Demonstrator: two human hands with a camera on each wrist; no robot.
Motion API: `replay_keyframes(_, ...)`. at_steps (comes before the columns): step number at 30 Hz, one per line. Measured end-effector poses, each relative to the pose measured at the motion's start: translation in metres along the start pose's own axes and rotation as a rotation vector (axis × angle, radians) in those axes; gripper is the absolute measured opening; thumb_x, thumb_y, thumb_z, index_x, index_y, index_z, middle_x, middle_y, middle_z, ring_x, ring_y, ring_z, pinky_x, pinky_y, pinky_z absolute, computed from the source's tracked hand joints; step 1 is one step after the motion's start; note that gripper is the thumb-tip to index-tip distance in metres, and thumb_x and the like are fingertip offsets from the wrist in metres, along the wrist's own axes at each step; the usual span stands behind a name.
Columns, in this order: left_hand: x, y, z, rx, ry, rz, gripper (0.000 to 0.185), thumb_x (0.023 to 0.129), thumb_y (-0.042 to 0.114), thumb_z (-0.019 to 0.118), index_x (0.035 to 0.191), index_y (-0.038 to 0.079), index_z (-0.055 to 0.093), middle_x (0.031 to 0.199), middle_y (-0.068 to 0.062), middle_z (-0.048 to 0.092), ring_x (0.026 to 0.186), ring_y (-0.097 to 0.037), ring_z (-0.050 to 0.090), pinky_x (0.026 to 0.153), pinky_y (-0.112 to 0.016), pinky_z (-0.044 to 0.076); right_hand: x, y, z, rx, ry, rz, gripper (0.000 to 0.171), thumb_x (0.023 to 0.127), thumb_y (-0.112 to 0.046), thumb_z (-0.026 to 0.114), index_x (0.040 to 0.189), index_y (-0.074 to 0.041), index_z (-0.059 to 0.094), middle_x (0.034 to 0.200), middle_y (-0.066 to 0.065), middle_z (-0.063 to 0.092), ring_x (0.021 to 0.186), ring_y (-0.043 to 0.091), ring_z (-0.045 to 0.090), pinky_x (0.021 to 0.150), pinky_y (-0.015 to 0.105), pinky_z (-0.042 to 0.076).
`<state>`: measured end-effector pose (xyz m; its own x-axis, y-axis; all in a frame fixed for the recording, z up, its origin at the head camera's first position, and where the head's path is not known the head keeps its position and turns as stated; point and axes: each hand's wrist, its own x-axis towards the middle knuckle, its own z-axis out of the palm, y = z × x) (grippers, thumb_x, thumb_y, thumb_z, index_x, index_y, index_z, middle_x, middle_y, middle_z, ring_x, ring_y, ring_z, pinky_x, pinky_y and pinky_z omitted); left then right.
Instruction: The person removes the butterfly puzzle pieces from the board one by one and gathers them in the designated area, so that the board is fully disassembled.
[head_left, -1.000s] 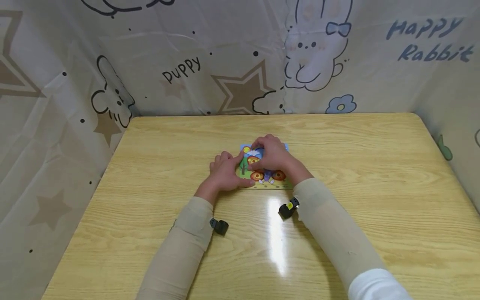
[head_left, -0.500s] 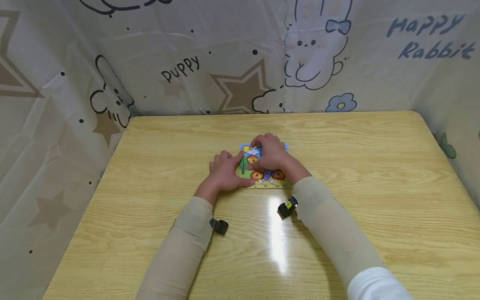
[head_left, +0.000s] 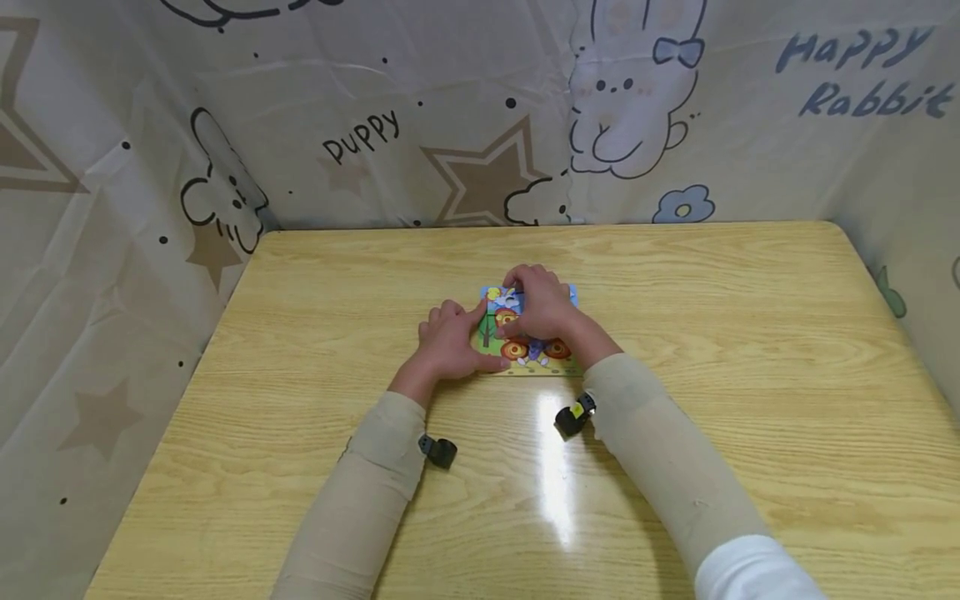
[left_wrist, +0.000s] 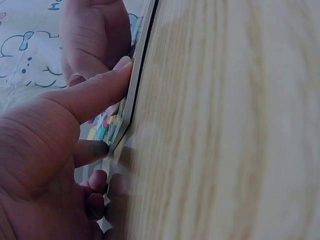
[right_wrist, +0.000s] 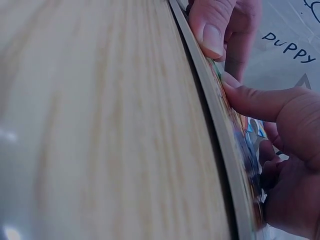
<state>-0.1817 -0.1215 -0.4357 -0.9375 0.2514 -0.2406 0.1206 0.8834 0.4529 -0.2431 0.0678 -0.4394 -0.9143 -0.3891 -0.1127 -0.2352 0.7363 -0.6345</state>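
A thin, colourful puzzle board (head_left: 487,342) lies on the table, printed with a sun, a tree and orange-red round shapes. My left hand (head_left: 452,343) holds its left side, thumb along the near edge and index finger towards the far left; the left wrist view shows the thumb (left_wrist: 100,92) on the board's edge. Over the board's middle, my right hand (head_left: 546,307) curls thumb and fingers round a flat puzzle piece (head_left: 508,300) with white and blue on it, mostly hidden by the hand. The right wrist view has the right thumb (right_wrist: 260,102) low at the picture surface.
The light wood table (head_left: 315,300) stretches around the board, with a glare stripe (head_left: 555,467) in front. Behind it hangs a printed cloth (head_left: 480,100) with stars and rabbits. Small black wrist cameras (head_left: 438,452) are worn on both wrists.
White and blue shapes by the right fingertips have shifted up and left, now overlapping part of the sun and cloud. Both hands stay nearly in place.
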Motion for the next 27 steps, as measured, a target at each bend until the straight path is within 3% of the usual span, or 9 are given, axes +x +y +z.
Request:
replay_keyframes(12,-0.001,0.000,-0.001,-0.017,0.001,0.000,0.107,0.074,0.063,0.080,0.158,0.020,0.029,0.115,-0.007,0.039,0.102,-0.027,0.034,0.084,-0.041,0.027,0.000,0.007,0.004,0.106,0.057,-0.050,0.069,0.066,-0.028,0.097,0.116,-0.014,0.051,0.124,0.008,0.051,0.117,0.027,0.046,0.099,0.052,0.027)
replay_keyframes(21,0.000,-0.002,0.000,-0.013,-0.002,-0.001,0.107,0.074,0.064,0.079,0.158,0.022,0.029,0.115,-0.007,0.039,0.102,-0.027,0.034,0.084,-0.042,0.027,-0.003,0.009,0.005,0.170,0.076,-0.045,0.068,0.065,-0.027,0.097,0.111,-0.010,0.050,0.116,0.009,0.049,0.106,0.026,0.047,0.097,0.045,0.037)
replay_keyframes(27,0.000,-0.002,0.000,-0.018,0.001,-0.004,0.107,0.073,0.064,0.080,0.158,0.022,0.030,0.116,-0.007,0.039,0.103,-0.027,0.034,0.084,-0.042,0.028,-0.004,0.011,0.003,0.162,0.072,-0.065,0.065,0.068,-0.027,0.095,0.119,-0.010,0.059,0.119,0.009,0.052,0.108,0.026,0.050,0.098,0.043,0.039)
